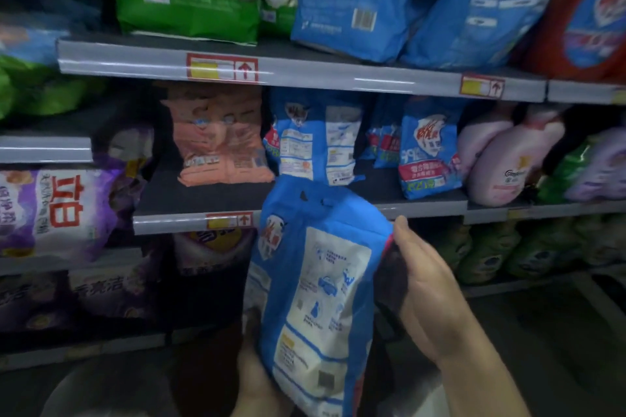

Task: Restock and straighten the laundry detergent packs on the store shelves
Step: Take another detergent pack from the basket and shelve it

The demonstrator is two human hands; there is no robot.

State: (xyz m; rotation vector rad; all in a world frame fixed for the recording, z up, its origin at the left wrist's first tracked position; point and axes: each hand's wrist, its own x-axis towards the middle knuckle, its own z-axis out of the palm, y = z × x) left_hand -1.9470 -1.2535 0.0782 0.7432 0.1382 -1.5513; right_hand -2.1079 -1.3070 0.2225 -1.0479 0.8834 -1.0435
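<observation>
Blue and crinkly, the plastic detergent pack (318, 298) hangs in the air in front of the dark middle shelf (189, 200). Its white printed back panel faces you, and its top corner overlaps the shelf's grey price rail (169, 223). Your right hand (426, 291) is clamped on its right edge, thumb on the front and fingers behind. Your left hand (254, 379) sits under the bottom corner; its fingers are hidden, so whether they curl round the pack cannot be told.

The likely slot is the bare patch of shelf in front of the standing blue pack (315, 139). That patch lies between the salmon-orange crinkled pack (220, 139) and the blue pack showing its red-and-white logo (430, 152). Before you set it down, turn the pack so its branded face looks outward like that neighbour. Lift the base clear of the rail and land it flat. Then square it upright against the one behind without knocking the salmon-orange pack.
</observation>
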